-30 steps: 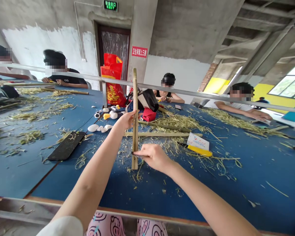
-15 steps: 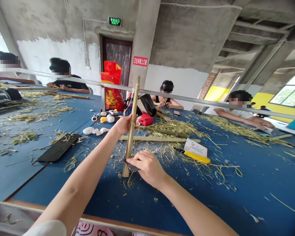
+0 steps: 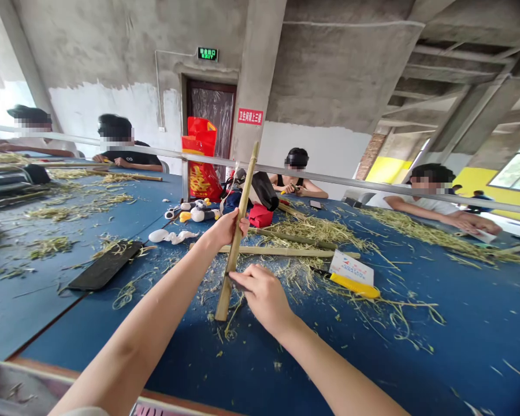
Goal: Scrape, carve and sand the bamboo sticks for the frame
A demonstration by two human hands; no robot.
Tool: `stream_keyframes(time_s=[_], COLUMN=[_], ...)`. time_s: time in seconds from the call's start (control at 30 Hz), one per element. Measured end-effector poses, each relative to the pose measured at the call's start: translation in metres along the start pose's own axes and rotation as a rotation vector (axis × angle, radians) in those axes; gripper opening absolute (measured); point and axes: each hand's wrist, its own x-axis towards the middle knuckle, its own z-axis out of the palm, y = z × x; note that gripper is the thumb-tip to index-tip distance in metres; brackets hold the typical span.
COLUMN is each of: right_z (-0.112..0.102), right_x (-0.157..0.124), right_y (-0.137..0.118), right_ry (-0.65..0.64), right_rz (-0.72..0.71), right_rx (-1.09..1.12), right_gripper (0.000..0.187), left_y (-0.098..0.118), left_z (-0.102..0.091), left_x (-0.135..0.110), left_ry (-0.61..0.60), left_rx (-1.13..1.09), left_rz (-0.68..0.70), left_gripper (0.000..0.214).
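Observation:
My left hand (image 3: 227,229) is wrapped round the middle of a bamboo strip (image 3: 242,202), which stands tilted with its lower end at the blue table (image 3: 190,352). Lower down the strip, my right hand (image 3: 264,297) pinches a small dark grey piece of sandpaper (image 3: 238,281) against its surface. Most of the sandpaper is hidden behind the fingers. To the right lie a white sheet with print (image 3: 351,270) and a knife with a yellow handle (image 3: 356,286). Behind my hands, another bamboo strip (image 3: 294,252) lies flat among pale shavings (image 3: 316,228).
A black phone-like slab (image 3: 106,266) lies at left. Beyond are white plush-like toys (image 3: 199,214), a red pouch (image 3: 260,215), a red bag (image 3: 203,167) and a metal rail (image 3: 351,182). Several people sit across the table, one in a black top (image 3: 132,155).
My right hand has slid a little up the bamboo strip with the sandpaper. My left hand keeps its hold. The whole view has shifted slightly.

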Motion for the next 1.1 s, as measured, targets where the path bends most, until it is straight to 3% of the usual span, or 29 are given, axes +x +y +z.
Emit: stream_keyframes(time_s=[0.17,0.23,0.37,0.43,0.63,0.83,0.97,1.1], right_z=[0.002,-0.004,-0.015,-0.017,-0.009,-0.004,-0.009,-0.022], right_x=[0.005,0.003,-0.002,-0.004,-0.005,-0.003,0.002,0.027], right_y=[0.008,0.001,-0.017,-0.021,-0.013,-0.014,-0.02,-0.009], right_ry=[0.08,0.008,-0.254,-0.283,-0.288,-0.28,-0.258,-0.163], right_rz=[0.136,0.1,-0.092,-0.097,-0.021,-0.04,-0.077,-0.026], right_rx=[-0.075,-0.055,0.107,0.116,0.201,0.26,0.142,0.029], right_gripper=[0.036,0.035,0.031,0.031,0.032,0.028,0.028,0.033], left_y=[-0.017,-0.019,-0.011,-0.005,0.018,0.036,0.035,0.019], left_z=[0.01,0.011,0.009,0.007,-0.005,-0.022,-0.021,-0.011], left_x=[0.007,0.01,0.011,0.01,0.0,-0.009,-0.009,-0.004], left_ry=[-0.029,-0.004,0.081,0.111,0.141,0.121,0.077,0.032], left_rx=[-0.004,0.02,0.089,0.126,0.174,0.052,-0.005,0.011], left_rz=[0.028,0.049,0.086,0.084,0.082,0.215,0.27,0.225], left_gripper=[0.025,0.022,0.023,0.024,0.014,0.017,0.011,0.018])
